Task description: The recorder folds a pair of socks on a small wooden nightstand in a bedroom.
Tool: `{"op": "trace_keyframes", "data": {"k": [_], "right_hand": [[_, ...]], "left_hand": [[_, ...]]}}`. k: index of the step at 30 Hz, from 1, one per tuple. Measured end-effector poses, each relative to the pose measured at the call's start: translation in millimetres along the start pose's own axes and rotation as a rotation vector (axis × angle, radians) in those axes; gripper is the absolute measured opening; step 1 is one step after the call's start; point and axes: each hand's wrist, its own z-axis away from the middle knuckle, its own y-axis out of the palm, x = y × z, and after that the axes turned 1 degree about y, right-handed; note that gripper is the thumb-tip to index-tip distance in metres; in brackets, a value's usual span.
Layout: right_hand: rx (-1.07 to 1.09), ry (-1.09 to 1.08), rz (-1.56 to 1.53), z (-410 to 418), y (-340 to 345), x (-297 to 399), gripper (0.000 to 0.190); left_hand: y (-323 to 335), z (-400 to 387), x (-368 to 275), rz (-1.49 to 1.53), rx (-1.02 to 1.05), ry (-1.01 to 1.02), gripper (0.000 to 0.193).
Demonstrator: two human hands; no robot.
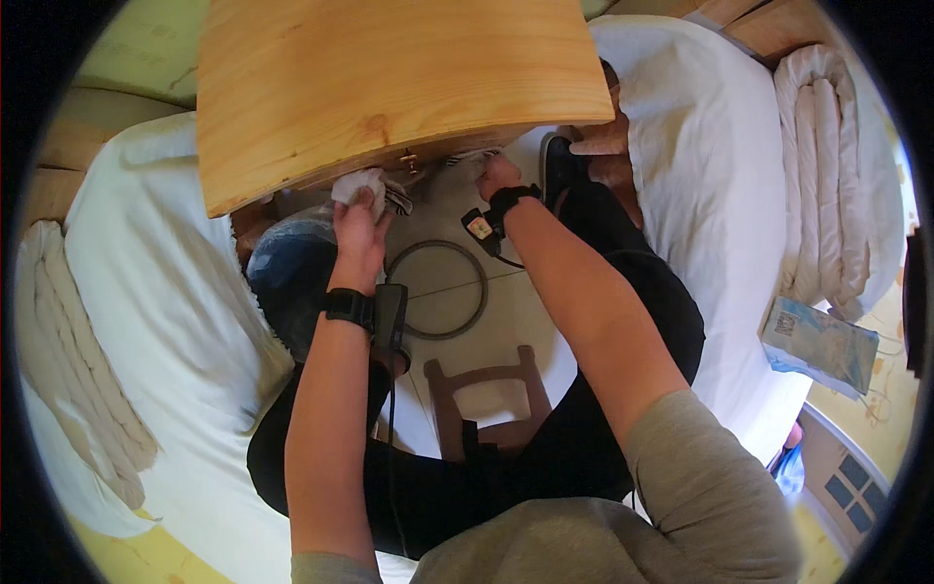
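Note:
My left hand (360, 228) holds a crumpled white cloth (357, 187) near the front edge of a wooden cabinet or desk (408, 80). Beside the cloth, a black-and-white striped piece (398, 198) sticks out to its right. My right hand (499, 176) is closed near a second striped piece (471, 157) under the wooden edge; whether the fingers hold it cannot be told. A small brass-coloured latch or handle (410, 163) shows on the furniture front between my hands. Both wrists wear black straps with devices attached.
A ring of grey hose or cable (484, 292) lies on the tiled floor. At left stands a dark container or bag wrapped in clear plastic (288, 255). A wooden stool (438, 401) is between my legs. White-covered beds (146, 241) flank both sides, with a printed package (821, 343) at right.

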Motion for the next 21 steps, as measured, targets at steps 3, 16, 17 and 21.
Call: {"op": "trace_keyframes", "data": {"k": [3,16,17,21], "right_hand": [[0.029,0.082,0.019,4.7,-19.7,-11.9,0.027],[-0.266,-0.025,-0.006,45.9,-143.8,-13.8,0.019],[-0.241,0.159,-0.611,43.7,-146.7,-22.2,0.019],[-0.052,0.582,-1.690,57.6,-133.7,38.0,0.024]], "left_hand": [[-2.6,-0.4,0.6,0.060,-0.029,-0.032,0.039],[-6.4,73.8,-8.3,-0.238,0.105,-0.253,0.036],[3.3,78.7,-10.3,-0.230,0.145,-0.291,0.034],[-64.2,52.7,4.0,-0.348,0.137,-0.262,0.033]]}}
